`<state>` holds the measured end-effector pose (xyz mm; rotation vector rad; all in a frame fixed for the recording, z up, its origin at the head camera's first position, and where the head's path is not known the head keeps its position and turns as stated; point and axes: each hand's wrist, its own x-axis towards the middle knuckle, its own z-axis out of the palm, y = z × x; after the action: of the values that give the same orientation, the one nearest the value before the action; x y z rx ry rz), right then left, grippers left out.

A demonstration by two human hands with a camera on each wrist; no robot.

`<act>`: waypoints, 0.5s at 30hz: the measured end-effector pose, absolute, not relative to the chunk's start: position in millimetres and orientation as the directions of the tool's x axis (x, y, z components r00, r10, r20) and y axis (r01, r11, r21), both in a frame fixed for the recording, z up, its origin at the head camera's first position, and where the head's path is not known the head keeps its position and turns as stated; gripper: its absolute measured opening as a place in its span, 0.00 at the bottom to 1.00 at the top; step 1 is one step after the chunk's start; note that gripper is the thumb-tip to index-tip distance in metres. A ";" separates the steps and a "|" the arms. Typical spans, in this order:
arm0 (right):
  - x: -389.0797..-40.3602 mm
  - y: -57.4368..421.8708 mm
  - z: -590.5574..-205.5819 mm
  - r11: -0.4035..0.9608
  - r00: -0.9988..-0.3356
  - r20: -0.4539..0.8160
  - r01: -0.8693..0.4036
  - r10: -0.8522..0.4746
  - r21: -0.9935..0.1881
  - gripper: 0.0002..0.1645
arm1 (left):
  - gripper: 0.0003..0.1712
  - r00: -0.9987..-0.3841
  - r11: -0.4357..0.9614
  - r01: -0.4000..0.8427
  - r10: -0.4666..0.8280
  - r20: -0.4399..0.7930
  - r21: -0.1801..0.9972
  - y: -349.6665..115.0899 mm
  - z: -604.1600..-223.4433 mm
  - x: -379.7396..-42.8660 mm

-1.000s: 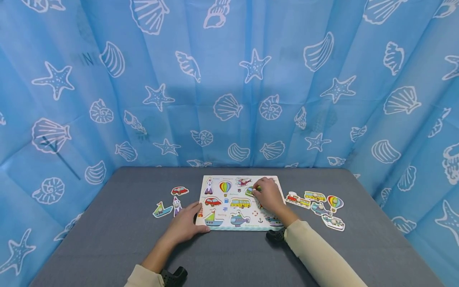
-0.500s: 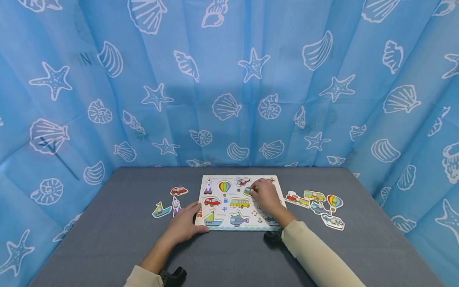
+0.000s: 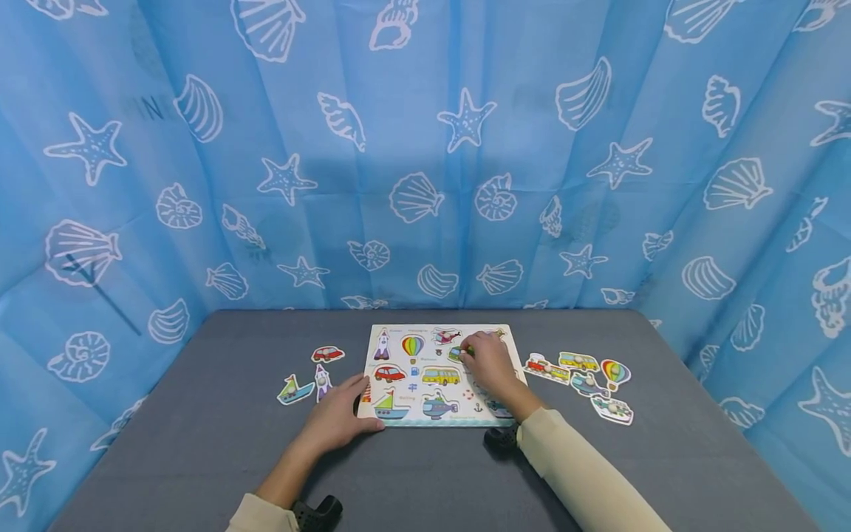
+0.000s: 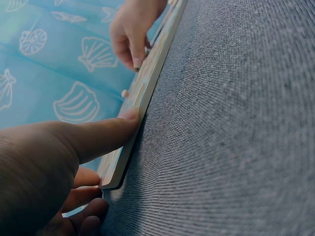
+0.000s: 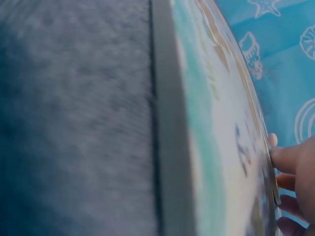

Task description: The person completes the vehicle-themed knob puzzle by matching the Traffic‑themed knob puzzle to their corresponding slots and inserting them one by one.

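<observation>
A white puzzle board [image 3: 405, 403] with pictures of vehicles lies flat on the table. My left hand [image 3: 337, 415] grips its near left corner; in the left wrist view, the thumb [image 4: 110, 132] presses on the front edge and the fingers bend round the side. Over the upper right part of the board, my right hand [image 3: 490, 362] pinches a green vehicle puzzle piece [image 3: 455, 355], largely hidden by the fingers. Beside it is a red helicopter [image 3: 446, 336]. The right wrist view shows the fingers close over the board, near a small round knob [image 5: 272, 139].
Left of the board lie a red car piece [image 3: 328, 354], a sailboat piece [image 3: 295, 391] and a rocket piece [image 3: 322, 382]. To the right are several more, among them a train piece [image 3: 547, 368] and a balloon piece [image 3: 614, 373]. A blue curtain [image 3: 425, 148] hangs behind the table.
The whole head view has shifted slightly, so everything appears a little farther left. The left hand keeps its hold on the board, and the right hand stays at the same spot with the green piece.
</observation>
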<state>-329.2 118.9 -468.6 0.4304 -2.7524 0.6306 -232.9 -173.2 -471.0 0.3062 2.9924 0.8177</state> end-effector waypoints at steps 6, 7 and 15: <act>-331.8 118.2 -466.7 0.865 -0.927 0.301 -0.330 -0.222 -0.379 0.03 | 0.52 -0.980 0.845 0.181 0.196 0.024 0.503 -173.6 -469.8 -232.4; -331.8 118.5 -466.8 0.863 -0.928 0.298 -0.330 -0.223 -0.383 0.03 | 0.52 -0.980 0.845 0.181 0.196 0.023 0.503 -173.6 -469.8 -232.2; -334.9 128.4 -469.7 0.803 -0.899 0.311 -0.422 -0.309 -0.421 0.03 | 0.52 -0.980 0.844 0.183 0.199 0.022 0.504 -171.3 -468.8 -231.0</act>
<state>-334.9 128.4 -469.7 0.5677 -2.7631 0.7233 -231.0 -171.3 -468.8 0.3101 2.9868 0.8119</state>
